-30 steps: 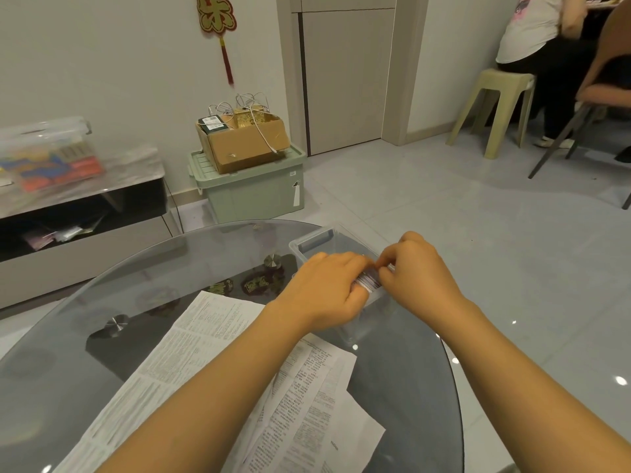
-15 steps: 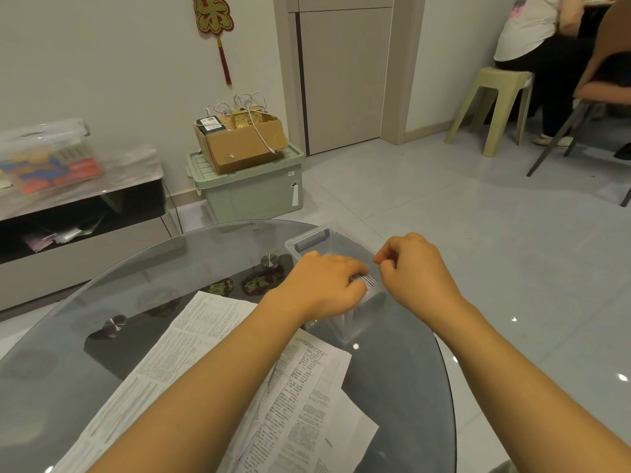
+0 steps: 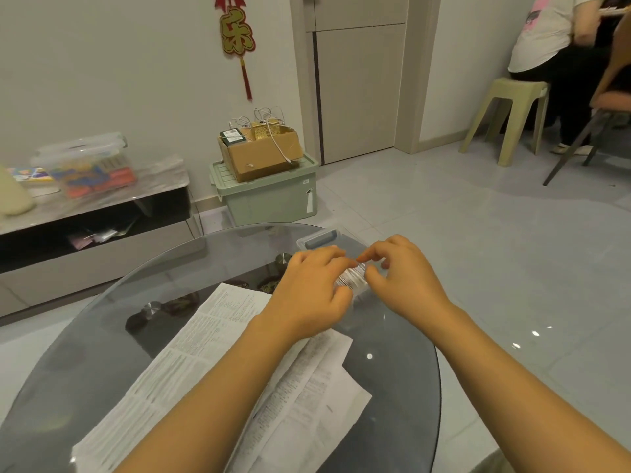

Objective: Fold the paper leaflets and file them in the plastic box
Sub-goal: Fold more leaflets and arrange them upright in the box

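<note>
A small folded leaflet [image 3: 351, 278] sits between my two hands, just above the clear plastic box [image 3: 317, 239] at the far edge of the glass table. My left hand [image 3: 310, 295] curls over the folded leaflet and grips it from the left. My right hand [image 3: 399, 278] pinches its right end with thumb and fingertips. Most of the box is hidden behind my hands; only its grey handle end shows. Unfolded printed leaflets [image 3: 218, 343] lie spread on the table under my left forearm.
The round glass table [image 3: 403, 370] ends close to the right of my right arm. Behind it stand a green storage bin [image 3: 273, 196] bearing a cardboard box, and a low cabinet [image 3: 95, 213]. A person sits on a stool [image 3: 512, 110] at the far right.
My right hand has come back to the folded leaflet and now pinches its end; half a second ago it was just clear of it. The head view has dropped slightly.
</note>
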